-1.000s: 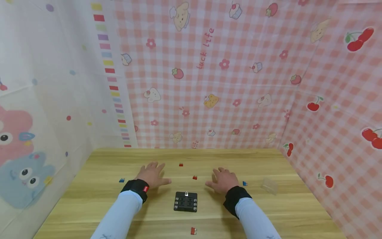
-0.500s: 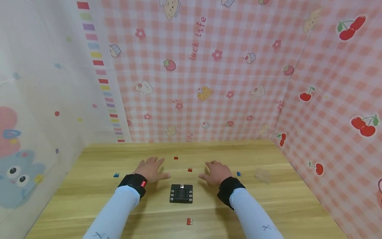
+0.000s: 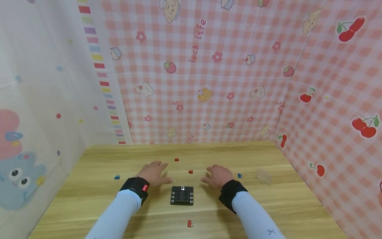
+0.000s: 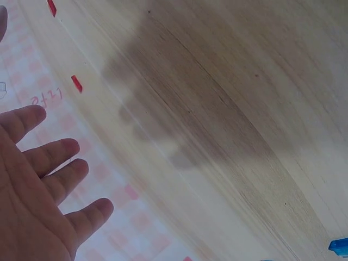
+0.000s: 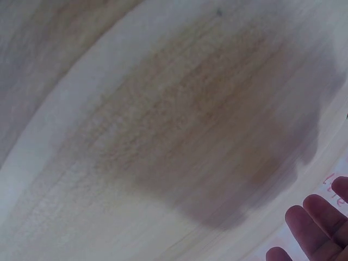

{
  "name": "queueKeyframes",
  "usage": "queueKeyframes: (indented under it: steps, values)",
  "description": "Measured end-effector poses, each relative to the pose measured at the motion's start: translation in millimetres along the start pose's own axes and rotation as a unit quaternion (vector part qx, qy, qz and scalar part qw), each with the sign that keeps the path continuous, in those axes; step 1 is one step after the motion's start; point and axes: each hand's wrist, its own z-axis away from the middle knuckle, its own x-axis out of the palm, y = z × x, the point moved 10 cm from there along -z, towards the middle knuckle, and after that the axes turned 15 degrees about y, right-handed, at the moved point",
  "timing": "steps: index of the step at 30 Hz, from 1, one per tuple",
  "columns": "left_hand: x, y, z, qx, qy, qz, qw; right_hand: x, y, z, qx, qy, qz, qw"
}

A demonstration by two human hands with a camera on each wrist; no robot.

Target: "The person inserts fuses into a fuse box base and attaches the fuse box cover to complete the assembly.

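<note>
In the head view a black fuse block [image 3: 182,196] with metal screw terminals lies on the wooden table between my hands. My left hand [image 3: 153,174] hovers left of it, palm down, fingers spread and holding nothing. On the right, my right hand [image 3: 219,176] is over the table with relaxed fingers, also holding nothing. One red blade fuse [image 3: 190,171] lies between the hands, and another red fuse [image 3: 176,159] farther back. A third red fuse [image 3: 190,223] is in front of the block. Blue fuses lie outside the left hand [image 3: 117,177] and the right hand [image 3: 240,175].
A clear plastic cover [image 3: 264,177] lies on the wooden table [image 3: 161,220] to the right. Printed cloth [image 3: 191,76] hangs behind the table and along both sides. Both wrists wear black bands. The left wrist view shows hand shadow on the wood.
The head view has tilted and shifted slightly, so the whole scene sits higher and farther left. Both hands stay hovering nearly in place; the fuses and the block have not moved on the table.
</note>
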Motion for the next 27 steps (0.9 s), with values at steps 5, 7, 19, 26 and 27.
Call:
queueKeyframes:
  steps: [5,7,19,26,27]
  values:
    - [-0.2,3.3,5.2,-0.004,-0.008,0.005,0.9999,2,-2,3.1,0.002,-0.007,-0.005,1.0000]
    - [-1.6,5.1,6.8,-0.004,-0.009,0.008,0.9999,3,-3,4.0,0.002,-0.010,-0.002,0.9999]
    - [3.5,11.9,10.9,0.002,-0.025,0.002,0.9997,6,-14,9.2,-0.028,-0.015,-0.001,0.9995]
    - [3.1,22.0,12.8,0.021,-0.031,0.000,0.9993,7,-14,11.5,-0.031,-0.022,-0.002,0.9993]
    - [2.1,23.8,13.8,0.023,-0.032,-0.001,0.9992,7,-14,12.3,-0.030,-0.023,-0.003,0.9993]
